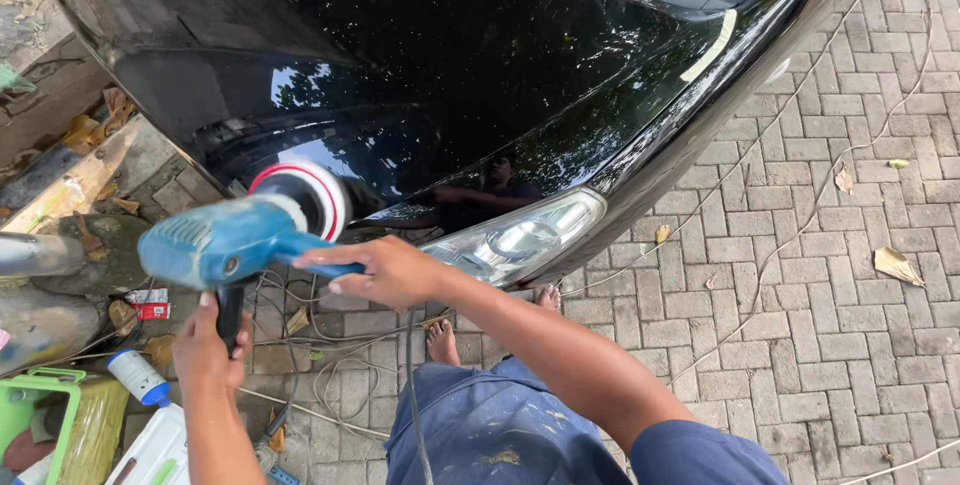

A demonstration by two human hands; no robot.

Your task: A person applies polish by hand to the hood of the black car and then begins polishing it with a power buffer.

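A blue electric polisher (225,240) with a white and red-rimmed pad (312,195) presses against the front edge of a glossy black car bonnet (450,55). My right hand (385,270) grips the polisher's blue rear handle. My left hand (208,345) holds its black side handle from below. The clear headlight (520,235) sits just right of my right hand. The polisher's cable (412,385) hangs down past my blue-trousered legs (500,425).
Grey paving bricks (820,275) cover the ground to the right, with thin cords (780,235) and dry leaves on them. Tangled cables lie under the bumper. Bottles, a green container (40,410) and a white tray (150,450) stand at lower left. My bare feet (442,342) are near the bumper.
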